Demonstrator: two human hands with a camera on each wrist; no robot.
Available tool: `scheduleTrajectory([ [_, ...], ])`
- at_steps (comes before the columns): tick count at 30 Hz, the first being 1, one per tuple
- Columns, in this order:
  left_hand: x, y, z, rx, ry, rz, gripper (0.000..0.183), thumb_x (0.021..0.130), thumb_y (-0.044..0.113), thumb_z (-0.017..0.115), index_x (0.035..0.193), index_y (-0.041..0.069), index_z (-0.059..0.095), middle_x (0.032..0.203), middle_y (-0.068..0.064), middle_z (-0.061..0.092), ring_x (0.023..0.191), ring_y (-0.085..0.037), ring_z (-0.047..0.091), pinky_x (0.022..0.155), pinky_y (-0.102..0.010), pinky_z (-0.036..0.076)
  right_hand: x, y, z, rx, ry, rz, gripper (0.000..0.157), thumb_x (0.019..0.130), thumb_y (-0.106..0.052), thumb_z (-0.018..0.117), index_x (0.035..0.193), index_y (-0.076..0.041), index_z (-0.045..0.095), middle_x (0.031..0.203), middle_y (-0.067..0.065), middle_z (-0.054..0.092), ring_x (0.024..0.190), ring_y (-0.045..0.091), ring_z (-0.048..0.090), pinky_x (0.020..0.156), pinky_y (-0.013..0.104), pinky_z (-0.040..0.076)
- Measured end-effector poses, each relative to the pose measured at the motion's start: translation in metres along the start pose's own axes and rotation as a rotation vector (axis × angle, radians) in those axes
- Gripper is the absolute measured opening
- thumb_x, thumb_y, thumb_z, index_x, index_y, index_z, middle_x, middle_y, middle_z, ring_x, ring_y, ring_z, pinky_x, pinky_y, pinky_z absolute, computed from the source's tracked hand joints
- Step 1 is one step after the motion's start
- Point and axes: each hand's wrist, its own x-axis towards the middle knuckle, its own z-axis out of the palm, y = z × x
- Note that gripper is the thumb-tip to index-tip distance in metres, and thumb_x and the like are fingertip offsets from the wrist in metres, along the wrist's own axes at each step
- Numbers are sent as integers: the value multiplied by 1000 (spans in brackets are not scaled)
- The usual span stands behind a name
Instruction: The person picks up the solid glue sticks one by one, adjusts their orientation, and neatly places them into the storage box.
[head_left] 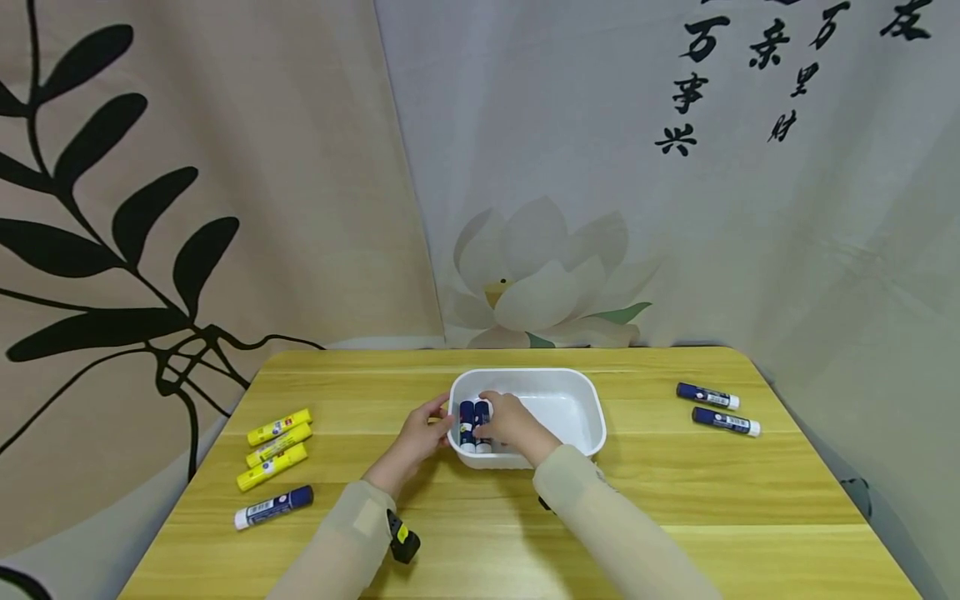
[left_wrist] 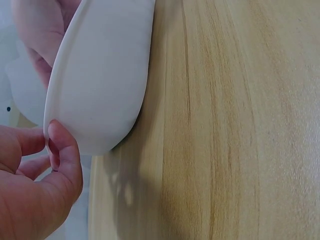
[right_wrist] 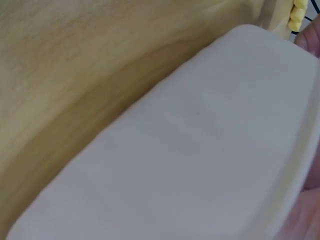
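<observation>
A white plastic tray [head_left: 589,417] stands at the middle of the table. My left hand [head_left: 422,437] pinches its left rim, with thumb and finger on either side of the edge in the left wrist view. Inside the tray's left end, two dark blue glue sticks with white caps lie side by side: an outer glue stick [head_left: 467,421] and an inner glue stick [head_left: 482,414]. My right hand [head_left: 513,423] reaches over the front rim and holds the inner one between thumb and fingers. In the right wrist view the tray wall hides most of that hand.
Three yellow glue sticks [head_left: 277,446] lie at the table's left, with a blue glue stick [head_left: 273,507] in front of them. Two more blue glue sticks [head_left: 726,420] lie at the right. A patterned curtain [head_left: 337,167] hangs behind the wooden table [head_left: 660,517].
</observation>
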Motion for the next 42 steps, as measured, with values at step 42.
scheduleTrajectory([
  [42, -2, 1, 2, -12, 24, -20, 47, 96, 5, 51, 143, 9, 42, 107, -12, 47, 73, -15, 49, 66, -27, 50, -108, 180, -128, -396, 296, -243, 62, 91, -37, 60, 145, -16, 38, 144, 25, 37, 127, 52, 34, 97, 72, 29],
])
